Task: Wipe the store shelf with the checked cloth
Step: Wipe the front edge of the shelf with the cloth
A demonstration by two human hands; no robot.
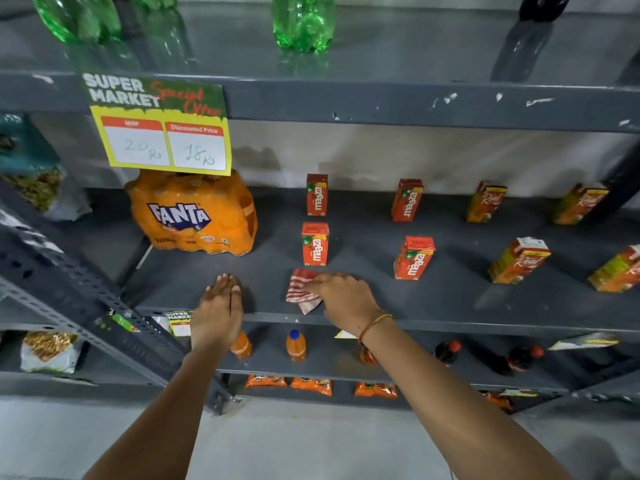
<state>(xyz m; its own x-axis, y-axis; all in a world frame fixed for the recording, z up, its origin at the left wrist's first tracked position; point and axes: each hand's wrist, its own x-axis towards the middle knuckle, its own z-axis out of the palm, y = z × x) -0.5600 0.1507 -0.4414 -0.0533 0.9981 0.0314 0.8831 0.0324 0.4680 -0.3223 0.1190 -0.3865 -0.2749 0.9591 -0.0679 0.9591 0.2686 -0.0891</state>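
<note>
Both bare forearms reach in from below toward the grey store shelf [415, 299]. Left hand [218, 306] lies flat near the front edge, fingers straight and together, holding nothing. Right hand [343, 299] presses down on the red-and-white checked cloth [302, 291], fingers curled over it — the cloth sits on the shelf just in front of the nearer Maaza carton [314, 244]. Four Maaza cartons stand in two rows, four Real juice cartons [519, 259] farther right, one Fanta multipack [194, 216] at left.
</note>
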